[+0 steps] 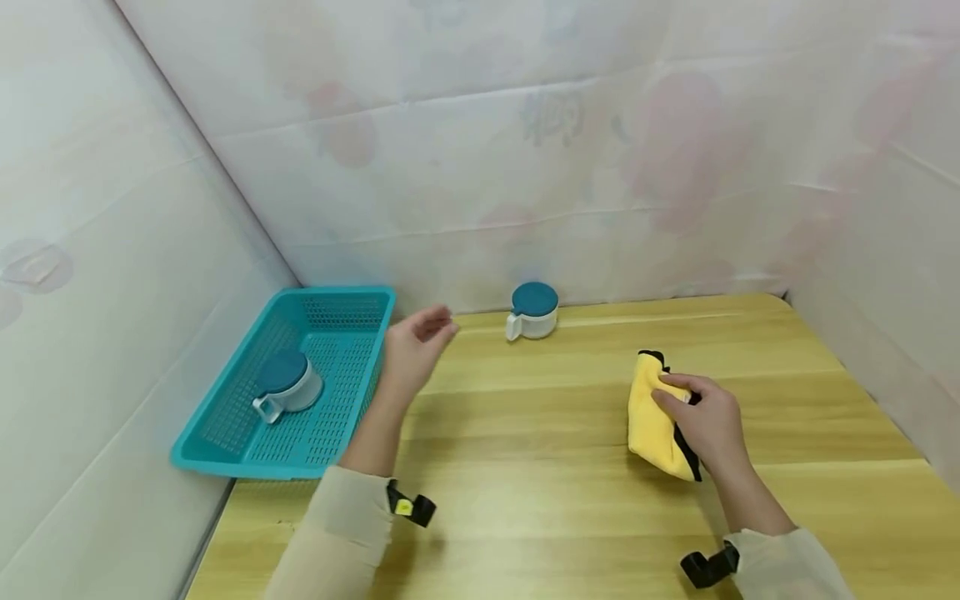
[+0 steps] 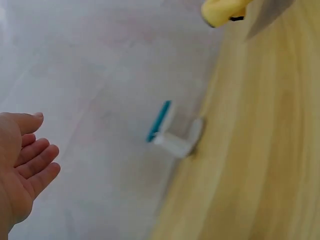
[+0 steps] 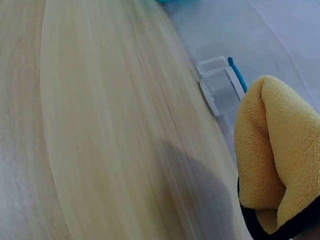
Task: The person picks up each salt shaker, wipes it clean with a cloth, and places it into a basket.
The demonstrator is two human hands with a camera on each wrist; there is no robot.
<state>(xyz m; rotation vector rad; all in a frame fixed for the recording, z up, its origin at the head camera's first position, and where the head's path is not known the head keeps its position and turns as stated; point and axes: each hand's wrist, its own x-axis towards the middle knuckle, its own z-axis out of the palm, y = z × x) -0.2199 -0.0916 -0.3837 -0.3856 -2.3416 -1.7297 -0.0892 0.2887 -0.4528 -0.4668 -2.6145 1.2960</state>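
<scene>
Pale sheeting [image 1: 465,167] with faint pink and grey blotches rises beyond both your grips. Below them lies the counter [image 1: 510,475], light yellowish wood with streaky grain running across it. Just to the left of your left grip [image 1: 408,354] is a turquoise plastic basket [image 1: 337,290], its walls and floor pierced with rows of slots. That grip hangs near the basket's right rim, fingers loosely bent, thumb apart and palm bare.

Your right grip [image 1: 708,412] pinches a yellow cloth [image 1: 648,417] between thumb and fingers, well to the right of the left one. The cloth hangs mostly to the left of your fingertips, folded over on itself. Its surface is soft and fuzzy, a warm plain yellow, with black binding along the edges; from the right wrist, a deep crease runs down between two plump folds. Its shadow falls on the wood, and you cannot tell whether its lowest corner touches.

Two white, handled jars have blue-green lids. The first jar [image 1: 302,394] sits in the basket, left of your left grip. The second jar [image 1: 542,325] stands upright between your grips and farther out, near the back edge, its handle toward the left one.
</scene>
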